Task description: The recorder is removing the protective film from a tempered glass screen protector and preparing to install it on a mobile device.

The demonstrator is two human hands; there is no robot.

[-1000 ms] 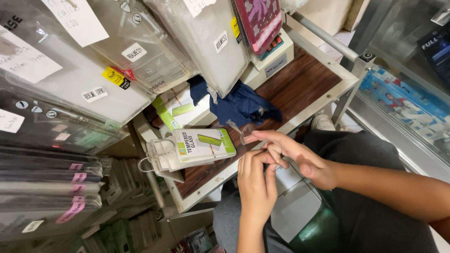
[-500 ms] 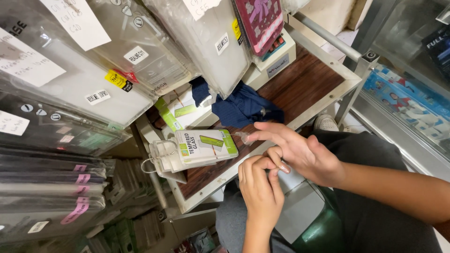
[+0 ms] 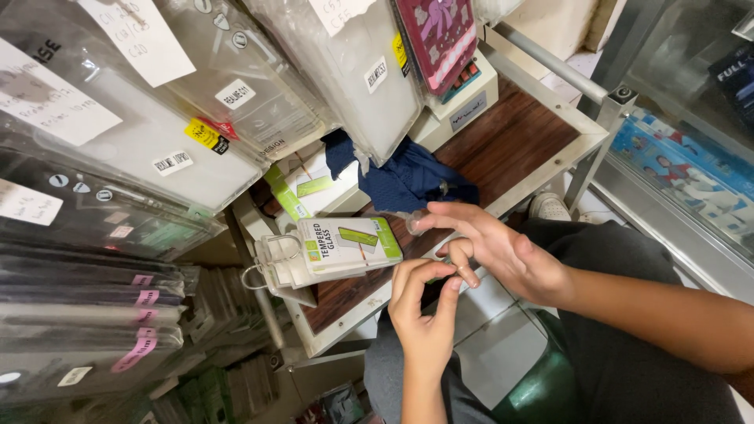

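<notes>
Pinching something tiny, you hold your left hand [image 3: 424,302] closed at the fingertips against your half-open right hand [image 3: 491,247]; what's gripped, can't tell. Flat white-and-green cardboard packet [image 3: 345,245] lies just beside on the wooden shelf [image 3: 518,141]: light, likely fragile, take by edges.

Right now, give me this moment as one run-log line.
left hand: fingertips pinched, contents unclear | right hand: open, touching left | white-and-green box: on wooden shelf beside them
</notes>
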